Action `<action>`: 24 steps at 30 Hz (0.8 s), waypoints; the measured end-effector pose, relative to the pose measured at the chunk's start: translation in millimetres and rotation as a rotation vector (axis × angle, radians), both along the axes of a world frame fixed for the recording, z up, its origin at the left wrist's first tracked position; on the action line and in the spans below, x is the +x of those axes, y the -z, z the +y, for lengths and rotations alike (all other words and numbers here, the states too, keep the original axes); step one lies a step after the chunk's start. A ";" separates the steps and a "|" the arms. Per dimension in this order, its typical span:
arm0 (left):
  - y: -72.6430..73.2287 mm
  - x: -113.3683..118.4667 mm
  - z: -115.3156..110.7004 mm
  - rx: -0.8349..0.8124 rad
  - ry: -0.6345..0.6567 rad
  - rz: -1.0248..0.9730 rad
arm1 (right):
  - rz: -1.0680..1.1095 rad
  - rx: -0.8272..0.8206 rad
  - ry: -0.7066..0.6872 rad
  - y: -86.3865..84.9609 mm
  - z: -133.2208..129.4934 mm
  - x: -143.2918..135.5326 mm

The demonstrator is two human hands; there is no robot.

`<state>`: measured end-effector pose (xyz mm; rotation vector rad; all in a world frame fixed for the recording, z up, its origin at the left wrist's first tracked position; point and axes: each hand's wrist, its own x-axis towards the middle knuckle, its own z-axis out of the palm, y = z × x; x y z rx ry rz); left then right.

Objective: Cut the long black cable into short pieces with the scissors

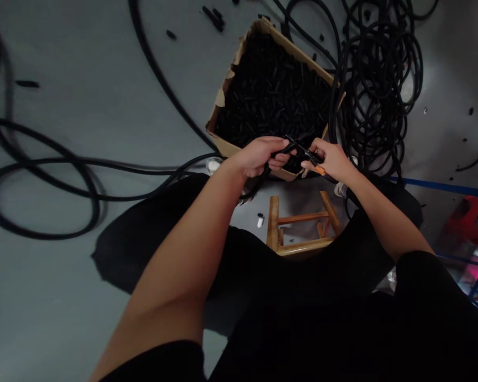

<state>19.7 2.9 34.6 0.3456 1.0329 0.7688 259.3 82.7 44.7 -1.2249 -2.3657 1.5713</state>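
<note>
Head view: the left hand [258, 155] clamps its fingers on black tubing [262, 182] by the cardboard box [226, 147], the right hand [334, 160] wraps its own around orange-handled cutters [309, 154]; the tubing looks light, rubbery, springy, best gripped near its end

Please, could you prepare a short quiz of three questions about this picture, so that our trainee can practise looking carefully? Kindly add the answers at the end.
1. Multiple choice: what does the right hand hold?
A) a paintbrush
B) a cutting tool with orange on its handle
C) a roll of tape

2. True or false: in the picture, the large coiled heap lies to the left of the cardboard box.

3. Fill the gap: the ____ hand holds a black tube close to the blades.

Key:
1. B
2. False; it lies to the right.
3. left (the left hand)
</note>
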 end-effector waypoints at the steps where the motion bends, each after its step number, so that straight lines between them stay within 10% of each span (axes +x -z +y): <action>1: -0.1 -0.4 0.2 0.003 0.011 0.000 | 0.010 -0.013 -0.006 0.4 0.6 0.4; 18: 24.3 14.6 4.1 0.173 -0.230 0.377 | -0.078 -0.072 0.081 6.7 2.0 3.5; 24: 31.3 10.2 8.4 0.206 -0.340 0.385 | -0.370 0.265 -0.173 -14.6 -0.6 3.3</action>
